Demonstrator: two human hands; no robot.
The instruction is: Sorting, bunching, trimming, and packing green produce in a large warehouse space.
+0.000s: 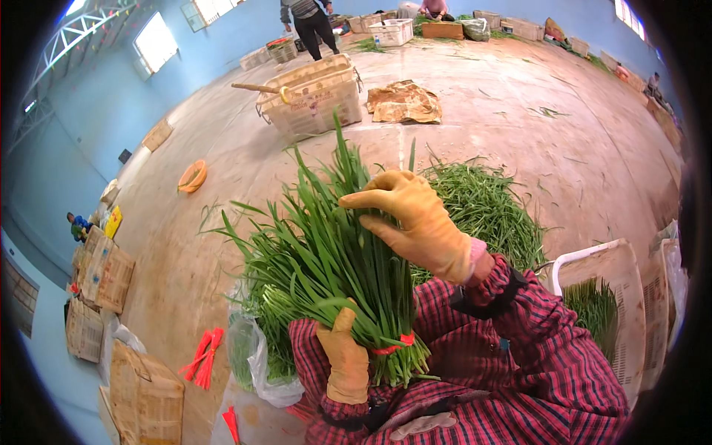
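Note:
A bundle of long green leaves, likely garlic chives [339, 250], leans across my lap with its cut stems toward me. A red tie [392, 346] circles it near the stem ends. My left hand [346, 359], in a tan glove, grips the lower left side of the bundle with the thumb up. Over the upper right leaves is my right hand [420, 222], also gloved; its thumb and forefinger are apart with nothing visible gripped between them. More leaves [278, 356] lie left of the bundle in a clear plastic bag [261, 364].
A heap of loose leaves [484, 211] lies beyond my right hand. At right, a plastic crate [631, 317] holds greens. Red ties [206, 359] lie on the floor at left. Ahead are a large crate [322, 103] with a wooden handle across it and a brown sack [405, 103]. A person [311, 25] stands behind.

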